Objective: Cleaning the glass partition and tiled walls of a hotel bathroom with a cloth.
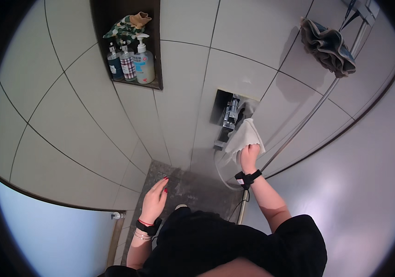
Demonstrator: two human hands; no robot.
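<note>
A pale cloth (246,136) with a wavy edge is gripped in my right hand (250,154), its upper end spread just beside a chrome shower mixer valve (231,112). The mixer sits on a shiny wall plate (220,100), part of which lies behind the cloth. From the mixer's lower end a shower hose (217,166) loops down behind my right wrist. My left hand (154,200) hangs low at the left over the dark floor, fingers apart, holding nothing.
A wall niche (161,65) at upper left holds several pump bottles (144,65) and a patterned cloth (126,27). At upper right a ruffled bath puff or cloth (327,48) hangs by a metal rail (301,126). Glass-like panels (322,194) flank both sides; tiled walls meet a grey floor (197,187).
</note>
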